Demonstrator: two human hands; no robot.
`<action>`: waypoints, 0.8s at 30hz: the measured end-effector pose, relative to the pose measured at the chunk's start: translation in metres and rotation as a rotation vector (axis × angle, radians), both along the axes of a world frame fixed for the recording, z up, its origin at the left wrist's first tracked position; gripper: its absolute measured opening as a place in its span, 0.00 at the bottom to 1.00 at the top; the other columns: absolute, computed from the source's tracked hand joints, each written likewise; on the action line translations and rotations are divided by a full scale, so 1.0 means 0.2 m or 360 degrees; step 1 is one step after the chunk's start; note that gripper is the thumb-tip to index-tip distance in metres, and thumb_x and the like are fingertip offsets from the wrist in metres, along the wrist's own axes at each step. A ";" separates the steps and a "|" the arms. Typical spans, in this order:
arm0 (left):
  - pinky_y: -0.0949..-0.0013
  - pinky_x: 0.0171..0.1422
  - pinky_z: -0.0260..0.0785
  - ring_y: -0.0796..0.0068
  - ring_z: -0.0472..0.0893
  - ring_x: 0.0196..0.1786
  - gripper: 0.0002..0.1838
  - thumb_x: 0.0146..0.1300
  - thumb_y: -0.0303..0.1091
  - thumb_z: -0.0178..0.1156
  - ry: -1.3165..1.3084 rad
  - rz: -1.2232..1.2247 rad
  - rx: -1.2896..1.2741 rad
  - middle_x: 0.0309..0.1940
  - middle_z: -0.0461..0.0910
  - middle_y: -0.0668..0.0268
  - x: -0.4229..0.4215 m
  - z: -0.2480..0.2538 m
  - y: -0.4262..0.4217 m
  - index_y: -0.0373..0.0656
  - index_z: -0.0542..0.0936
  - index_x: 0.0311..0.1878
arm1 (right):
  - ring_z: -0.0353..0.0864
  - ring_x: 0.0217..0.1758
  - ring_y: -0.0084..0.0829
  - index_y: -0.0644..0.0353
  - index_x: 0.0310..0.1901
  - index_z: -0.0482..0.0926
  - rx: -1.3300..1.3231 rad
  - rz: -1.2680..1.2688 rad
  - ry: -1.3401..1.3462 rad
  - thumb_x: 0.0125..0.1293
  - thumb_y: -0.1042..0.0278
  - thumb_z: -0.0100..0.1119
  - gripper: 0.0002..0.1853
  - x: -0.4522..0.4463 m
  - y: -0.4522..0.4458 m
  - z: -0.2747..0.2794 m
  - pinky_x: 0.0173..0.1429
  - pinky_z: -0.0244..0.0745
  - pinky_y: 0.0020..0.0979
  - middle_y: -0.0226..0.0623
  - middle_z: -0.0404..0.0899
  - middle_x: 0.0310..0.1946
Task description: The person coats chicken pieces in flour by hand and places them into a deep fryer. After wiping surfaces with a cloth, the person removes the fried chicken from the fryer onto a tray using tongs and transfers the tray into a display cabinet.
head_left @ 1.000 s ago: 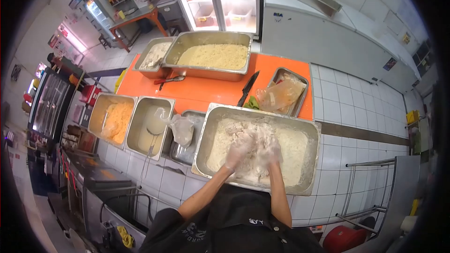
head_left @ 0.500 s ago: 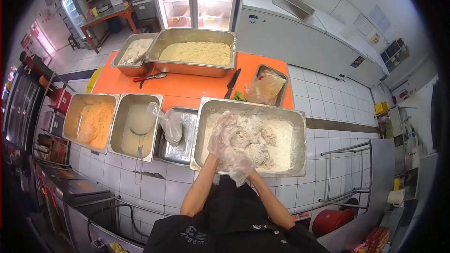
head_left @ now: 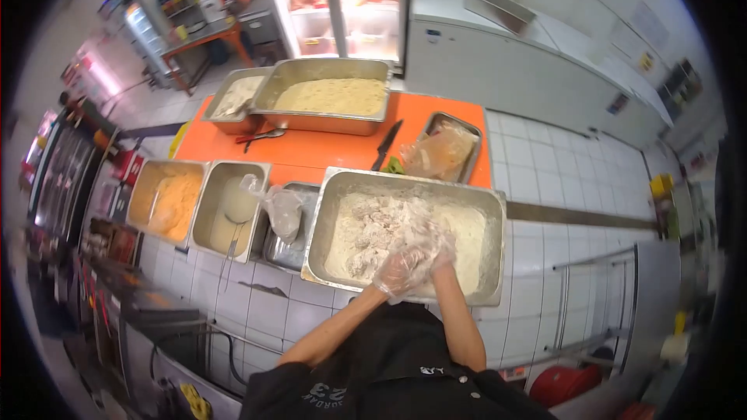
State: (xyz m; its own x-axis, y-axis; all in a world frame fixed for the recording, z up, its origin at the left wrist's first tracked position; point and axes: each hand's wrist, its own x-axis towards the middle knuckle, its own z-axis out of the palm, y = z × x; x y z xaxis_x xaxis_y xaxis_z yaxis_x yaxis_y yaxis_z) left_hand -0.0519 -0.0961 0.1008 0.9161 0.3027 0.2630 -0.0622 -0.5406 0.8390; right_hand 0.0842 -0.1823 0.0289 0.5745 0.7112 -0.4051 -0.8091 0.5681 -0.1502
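Both my hands wear clear plastic gloves and meet low over a large steel pan of white flour. My left hand is curled near the pan's front wall; whatever it may hold is hidden. Pressed close on its right is my right hand, its flour-dusted fingers blurred. Lumpy flour-coated pieces lie in the pan, left of and beyond the hands. They look like coated meat, though the coating hides the exact kind.
Left of the pan are a steel tray with a plastic bag, a pan of pale liquid holding a strainer, and a pan of orange crumbs. On the orange table lie a knife and a bagged tray.
My hands have moved rightward across the pan, from its left side to right of the middle. The coated pieces now show on the left. The camera view has shifted slightly.
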 end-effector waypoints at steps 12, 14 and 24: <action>0.54 0.56 0.70 0.46 0.80 0.45 0.21 0.66 0.49 0.50 0.0893 0.1773 0.0218 0.37 0.82 0.48 -0.18 -0.04 0.79 0.41 0.81 0.45 | 0.77 0.53 0.31 0.61 0.62 0.70 -0.1561 0.0481 -0.2165 0.73 0.62 0.40 0.21 0.28 -0.06 0.35 0.55 0.75 0.33 0.40 0.76 0.53; 0.53 0.55 0.70 0.46 0.81 0.46 0.24 0.67 0.52 0.47 0.0884 0.1702 0.0063 0.39 0.81 0.47 -0.20 -0.13 0.85 0.41 0.81 0.46 | 0.77 0.52 0.31 0.61 0.62 0.70 -0.1497 0.0590 -0.2319 0.73 0.62 0.40 0.21 0.29 0.00 0.38 0.55 0.74 0.33 0.40 0.76 0.53; 0.54 0.52 0.70 0.53 0.80 0.46 0.23 0.71 0.51 0.39 0.0858 0.1258 -0.0347 0.39 0.82 0.51 -0.54 0.18 0.72 0.47 0.74 0.57 | 0.77 0.51 0.33 0.62 0.61 0.71 -0.1414 0.0822 -0.2895 0.73 0.62 0.39 0.21 0.13 0.43 0.55 0.54 0.74 0.35 0.41 0.77 0.51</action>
State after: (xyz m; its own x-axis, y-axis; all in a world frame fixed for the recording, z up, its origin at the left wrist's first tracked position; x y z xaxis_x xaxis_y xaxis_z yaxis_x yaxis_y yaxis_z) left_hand -0.1595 0.0470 0.1372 0.4097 0.8728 -0.2653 0.6717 -0.0918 0.7351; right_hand 0.1094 -0.0958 0.1380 0.4820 0.8760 0.0161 0.5118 -0.2665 -0.8167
